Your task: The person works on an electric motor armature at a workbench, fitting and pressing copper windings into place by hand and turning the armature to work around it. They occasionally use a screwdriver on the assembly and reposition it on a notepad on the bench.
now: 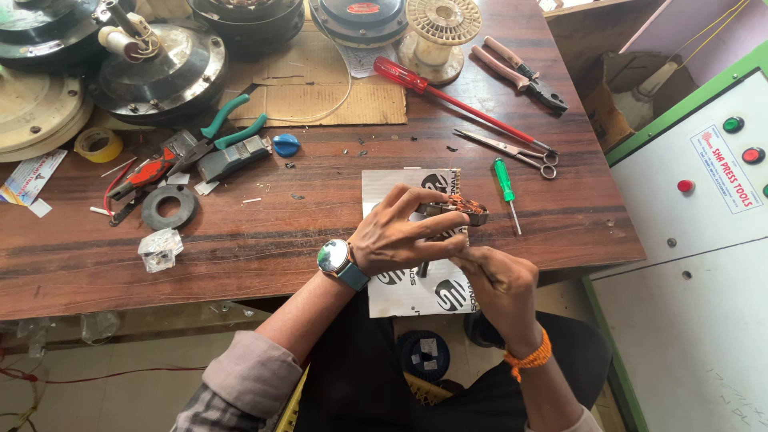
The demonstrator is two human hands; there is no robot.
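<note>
I see my left hand (pixel 398 234) with its grip pinching a small wound coil part (pixel 458 210), thumb and fingers pressed on its metal body, with copper-coloured winding showing at the far end. My right hand (pixel 498 282) sits just below and touching the left; its grip is curled tight, and I think it is pinching something thin at the underside of the part, though I cannot tell what. Both hands hover over a white printed card (pixel 387 186) that lies on the wooden table (pixel 264 240) and hangs over its near edge. Just to the right of the grip lies a small green screwdriver (pixel 506 186), and beyond that a pair of scissors (pixel 512 149) and a long red screwdriver (pixel 448 98), its tip touching the scissor handles. Farther off, up and to the right, are brown-handled pliers (pixel 522 74), with a pale plastic spool (pixel 436 30) beside them. Well to the left of the grip I see teal-handled pliers (pixel 228 130), a blue cap (pixel 286 145), a dark rubber ring (pixel 169 207), a roll of yellow tape (pixel 98 145) and a crumpled clear bag (pixel 160 250). Round motor housings (pixel 160 68) fill the far left of the table, partly on flat cardboard (pixel 320 100). A white control panel (pixel 696 240) with coloured buttons stands to the right of the table.
</note>
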